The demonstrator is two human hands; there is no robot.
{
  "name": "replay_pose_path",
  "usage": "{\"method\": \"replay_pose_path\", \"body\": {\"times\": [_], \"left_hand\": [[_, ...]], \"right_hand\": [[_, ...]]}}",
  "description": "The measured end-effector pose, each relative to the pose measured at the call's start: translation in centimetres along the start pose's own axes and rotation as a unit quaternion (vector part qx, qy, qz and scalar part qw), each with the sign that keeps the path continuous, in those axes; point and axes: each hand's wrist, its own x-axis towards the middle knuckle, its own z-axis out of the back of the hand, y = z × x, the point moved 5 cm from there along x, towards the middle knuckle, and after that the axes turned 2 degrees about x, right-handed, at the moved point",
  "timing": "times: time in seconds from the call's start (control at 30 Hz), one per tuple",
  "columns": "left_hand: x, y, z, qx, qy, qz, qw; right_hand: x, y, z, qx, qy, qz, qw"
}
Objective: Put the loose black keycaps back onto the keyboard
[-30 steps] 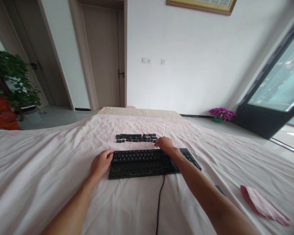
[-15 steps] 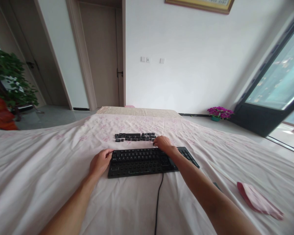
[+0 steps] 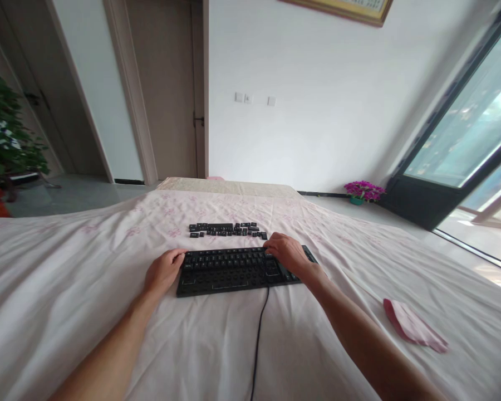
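Note:
A black keyboard (image 3: 225,278) lies on the bed sheet, its cable running toward me. Keycaps fill its upper rows, while the lower rows look stripped. My left hand (image 3: 163,272) grips its far left corner between thumb and fingers. Over the right part of the keyboard, by its far edge, is my right hand (image 3: 287,253). Its fingers are drawn together in a pinch, and whatever they hold is hidden. Just beyond the keyboard, loose black keycaps (image 3: 220,228) lie in rough rows, with one keycap (image 3: 264,235) close to my right fingertips.
A pink cloth (image 3: 415,326) lies on the sheet (image 3: 209,356) to the right. The keyboard cable (image 3: 257,345) crosses the sheet in front of me. Beyond the bed are a wall, doors, a potted plant (image 3: 8,131) and purple flowers (image 3: 364,191).
My right hand has drawn back from the loose keycaps to the keyboard's far edge. A keycap now lies uncovered at the right end of their row. My left hand stays on the corner.

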Motion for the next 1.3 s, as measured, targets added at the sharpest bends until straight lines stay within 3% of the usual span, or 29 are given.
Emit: {"method": "replay_pose_path", "body": {"times": [0.17,0.43,0.93,1.3], "left_hand": [[-0.2,-0.3,0.3,-0.001,-0.001,0.000,1.000],[-0.2,-0.2,0.2,-0.001,-0.007,0.001,1.000],[-0.1,-0.1,0.1,0.003,-0.008,-0.003,1.000],[-0.2,-0.1,0.1,0.011,-0.004,-0.002,1.000]], "right_hand": [[-2.2,0.8,-0.8,-0.044,0.004,0.004,0.999],[-1.9,1.5,-1.7,-0.108,0.021,0.025,0.994],[-1.9,2.0,-1.5,-0.106,0.019,0.064,0.992],[-2.8,2.4,-2.2,-0.133,0.009,0.056,0.990]]}}
